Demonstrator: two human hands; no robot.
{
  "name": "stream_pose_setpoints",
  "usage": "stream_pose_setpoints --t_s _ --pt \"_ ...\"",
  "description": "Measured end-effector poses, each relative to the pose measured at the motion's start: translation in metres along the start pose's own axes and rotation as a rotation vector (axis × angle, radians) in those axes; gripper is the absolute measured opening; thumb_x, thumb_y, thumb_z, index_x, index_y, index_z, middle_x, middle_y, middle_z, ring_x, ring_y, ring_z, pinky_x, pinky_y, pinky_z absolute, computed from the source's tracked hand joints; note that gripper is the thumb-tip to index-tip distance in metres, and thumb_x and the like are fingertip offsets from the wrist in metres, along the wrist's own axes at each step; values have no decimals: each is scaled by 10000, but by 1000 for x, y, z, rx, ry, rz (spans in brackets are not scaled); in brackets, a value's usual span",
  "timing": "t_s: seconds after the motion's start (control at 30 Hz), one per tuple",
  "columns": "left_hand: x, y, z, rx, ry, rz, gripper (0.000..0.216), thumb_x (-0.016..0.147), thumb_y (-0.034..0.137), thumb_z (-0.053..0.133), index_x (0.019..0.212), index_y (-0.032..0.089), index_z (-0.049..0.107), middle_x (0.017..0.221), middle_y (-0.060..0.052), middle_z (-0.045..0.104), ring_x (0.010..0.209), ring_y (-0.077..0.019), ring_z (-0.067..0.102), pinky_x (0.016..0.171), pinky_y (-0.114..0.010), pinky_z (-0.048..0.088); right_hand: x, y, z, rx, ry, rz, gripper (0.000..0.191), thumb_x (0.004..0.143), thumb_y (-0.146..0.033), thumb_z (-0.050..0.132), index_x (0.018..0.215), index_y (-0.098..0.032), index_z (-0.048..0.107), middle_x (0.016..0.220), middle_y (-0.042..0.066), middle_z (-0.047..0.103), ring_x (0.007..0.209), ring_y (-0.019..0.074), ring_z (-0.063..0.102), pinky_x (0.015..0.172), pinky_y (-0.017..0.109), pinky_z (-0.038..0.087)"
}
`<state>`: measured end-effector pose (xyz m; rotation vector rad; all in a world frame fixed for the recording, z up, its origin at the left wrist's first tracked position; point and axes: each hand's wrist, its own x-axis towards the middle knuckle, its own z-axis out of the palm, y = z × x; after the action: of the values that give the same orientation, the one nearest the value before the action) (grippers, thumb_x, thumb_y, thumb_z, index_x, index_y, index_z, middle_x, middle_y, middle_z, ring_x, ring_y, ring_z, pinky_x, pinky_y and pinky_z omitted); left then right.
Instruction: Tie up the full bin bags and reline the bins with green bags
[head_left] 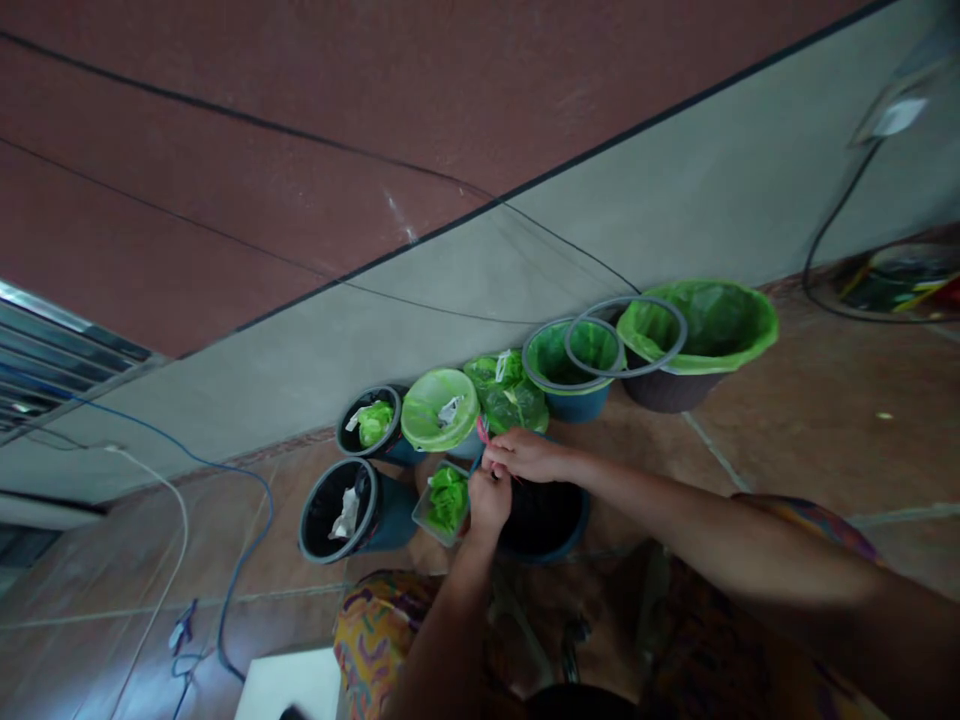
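Both my hands meet over a blue bin (576, 522) lined with a black bag (541, 512) on the tiled floor. My right hand (527, 456) reaches in from the right with its fingers pinched on a small pink item (483, 431) at the bin's far rim. Just below it, my left hand (488, 501) is closed on the black bag's edge at the left rim. What the pink item is I cannot make out. A small clear tray of green bags (447, 499) lies right beside my left hand.
Along the wall stand several bins: a dark one with a green liner (701, 335), a blue one with a green liner (574, 372) under a loose grey ring (626, 335), a green-covered one (439, 408), and two black-lined ones (367, 424) (339, 510). Cables (225, 600) trail at the left.
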<state>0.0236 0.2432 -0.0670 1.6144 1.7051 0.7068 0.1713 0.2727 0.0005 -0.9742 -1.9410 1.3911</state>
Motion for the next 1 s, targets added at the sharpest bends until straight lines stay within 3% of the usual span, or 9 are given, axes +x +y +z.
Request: stream_pose_setpoints --t_s 0.1,0.3,0.37,0.47,0.57,0.73,0.83,0.93,1.0 --pt "3 -7 9 139 48 -36 99 784 207 617 753 177 706 762 -126 710 830 -267 679 824 -345 464 1 2 0 37 61 52 303 904 -237 448 728 -148 678 643 8 634 579 105 543 588 211 399" --pt "-7 -24 20 213 -95 -142 109 759 169 626 693 189 711 782 -145 712 889 -296 680 868 -370 455 5 10 2 219 147 194 285 913 -280 468 714 -165 637 607 -7 603 530 93 516 520 199 381" --pt "-10 -22 16 157 -110 -126 132 746 152 628 813 179 739 883 -147 727 948 -296 669 907 -377 449 5 10 0 239 148 194 284 907 -252 460 696 -164 628 601 -9 596 520 90 502 521 204 381" --pt "-14 -11 2 63 -34 0 401 718 154 655 1115 183 704 1118 -133 705 1073 -290 625 992 -397 420 6 10 -5 225 174 209 274 893 -233 475 684 -158 636 597 -7 597 513 88 492 519 210 375" --pt "-18 3 -10 4 41 138 491 722 205 686 1212 190 659 1224 -118 667 1161 -286 572 1060 -412 370 8 10 -8 230 187 206 249 884 -227 497 702 -152 648 597 -9 602 504 79 479 513 203 372" --pt "-18 14 0 -49 -65 180 210 850 290 581 986 205 715 975 -83 718 919 -231 623 924 -365 429 9 10 -4 289 200 212 260 895 -254 490 708 -150 639 596 -7 597 486 83 482 493 208 381" --pt "-14 10 12 -90 -78 125 239 895 300 494 812 203 695 824 -61 701 774 -193 603 823 -328 438 9 10 -10 207 251 179 243 885 -276 516 747 -146 667 620 2 625 501 87 491 506 213 385" --pt "-9 0 14 -291 -40 21 263 880 356 511 734 192 656 763 -43 689 755 -174 606 799 -308 442 6 10 -28 40 345 142 158 809 -263 622 878 -152 710 715 12 681 607 115 569 597 231 429" --pt "-5 -7 10 -503 21 -128 245 840 397 560 759 180 642 745 -33 690 742 -163 622 779 -299 455 2 12 -43 -128 366 170 219 738 -255 699 935 -161 724 774 26 703 695 153 615 656 254 449"
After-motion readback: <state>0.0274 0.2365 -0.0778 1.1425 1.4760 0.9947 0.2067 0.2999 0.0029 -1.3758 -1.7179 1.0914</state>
